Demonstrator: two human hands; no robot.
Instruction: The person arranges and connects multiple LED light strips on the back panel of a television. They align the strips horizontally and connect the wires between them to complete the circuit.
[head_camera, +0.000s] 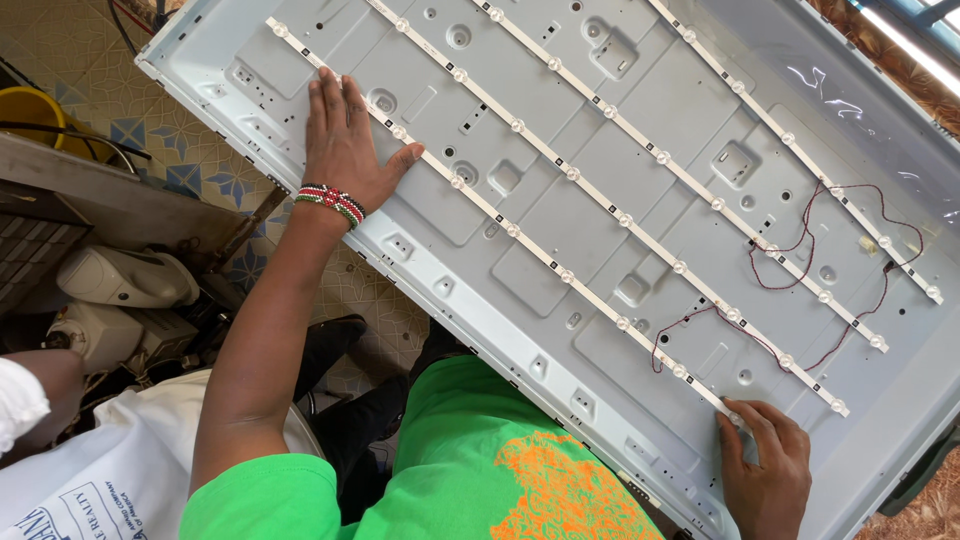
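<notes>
1. While the big grey metal panel (600, 230) lies tilted across the lap, the left hand (345, 140) is pressed flat on it, fingers spread and closed on nothing, over the near light strip (510, 230).
2. The right hand (765, 465) is set at the lower end of that strip, fingertips (735, 420) bearing on its tip; whether the tip is pinched cannot be told.
3. The hands are held well apart, one toward each end of the strip.
4. The strip is judged thin, light and easily bent or snapped, so it is best taken near its ends and kept straight.
5. The panel is judged stiff but broad and awkward, best gripped at its rim.
6. Thin red wires (790, 260) are looped across the farther strips.
7. Beyond the panel's edge, a patterned tiled floor (190, 160) and pale appliances (120, 280) can be seen.
</notes>
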